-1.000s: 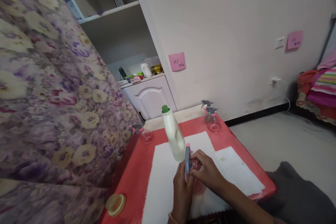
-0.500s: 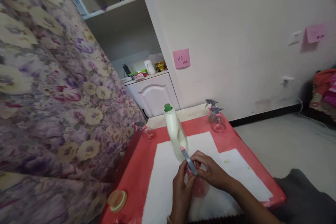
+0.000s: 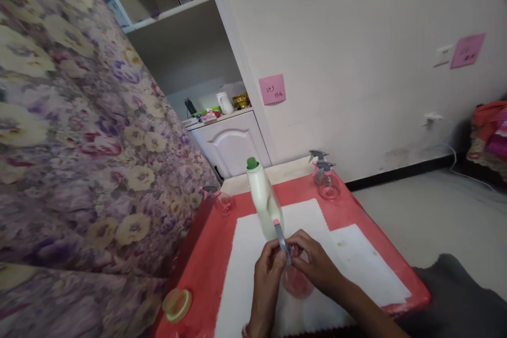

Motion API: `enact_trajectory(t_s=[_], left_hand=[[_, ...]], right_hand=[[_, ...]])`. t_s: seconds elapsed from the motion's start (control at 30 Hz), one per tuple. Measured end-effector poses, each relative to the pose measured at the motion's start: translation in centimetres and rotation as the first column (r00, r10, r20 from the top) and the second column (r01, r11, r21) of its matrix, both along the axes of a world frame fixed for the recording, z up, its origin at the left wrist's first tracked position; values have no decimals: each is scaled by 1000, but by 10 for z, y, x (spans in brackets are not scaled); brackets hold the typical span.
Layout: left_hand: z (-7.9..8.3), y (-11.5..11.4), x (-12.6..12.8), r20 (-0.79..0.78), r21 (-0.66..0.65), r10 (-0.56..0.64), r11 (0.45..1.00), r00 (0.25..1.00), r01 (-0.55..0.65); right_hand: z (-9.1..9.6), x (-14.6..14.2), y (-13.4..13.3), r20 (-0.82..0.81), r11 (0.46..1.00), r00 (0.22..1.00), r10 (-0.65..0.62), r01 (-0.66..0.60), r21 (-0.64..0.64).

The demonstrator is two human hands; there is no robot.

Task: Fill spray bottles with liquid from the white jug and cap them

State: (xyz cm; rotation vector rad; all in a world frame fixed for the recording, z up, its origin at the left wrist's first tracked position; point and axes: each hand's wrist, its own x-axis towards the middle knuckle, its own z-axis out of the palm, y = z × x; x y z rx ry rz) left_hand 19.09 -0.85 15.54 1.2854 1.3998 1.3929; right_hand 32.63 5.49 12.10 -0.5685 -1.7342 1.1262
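A small clear pink spray bottle point(image 3: 296, 281) stands on the white paper point(image 3: 245, 274) near the front of the red table point(image 3: 206, 253). Its grey spray head with a pink tip point(image 3: 280, 236) sticks up between my hands. My left hand point(image 3: 266, 274) is wrapped round the bottle's neck from the left. My right hand point(image 3: 312, 264) pinches the spray head from the right. A white bottle with a green cap point(image 3: 263, 200) stands just behind my hands.
Two more pink spray bottles stand at the table's back, one on the left point(image 3: 222, 200), one on the right point(image 3: 325, 179). A yellow-green lid point(image 3: 176, 304) lies at the front left corner. A floral cloth point(image 3: 79, 142) hangs on the left; a white cabinet point(image 3: 229, 142) is behind.
The spray head has tilted from upright to leaning left, and my hands have closed in tighter round the bottle's neck. The view has shifted slightly.
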Motion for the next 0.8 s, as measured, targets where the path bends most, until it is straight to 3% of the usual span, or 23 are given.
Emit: enact_trajectory(t_s=[0.33,0.8], left_hand=[[12,3,6,-62,-34,9,999,998,-11],[6,7,5,-92,-21,48,999,995,-50]], right_hand=[[-5,-5,-6,-33,994,994,-107,106,-32],[-6,-5,-3,-34,990,993,-109,105,-90]])
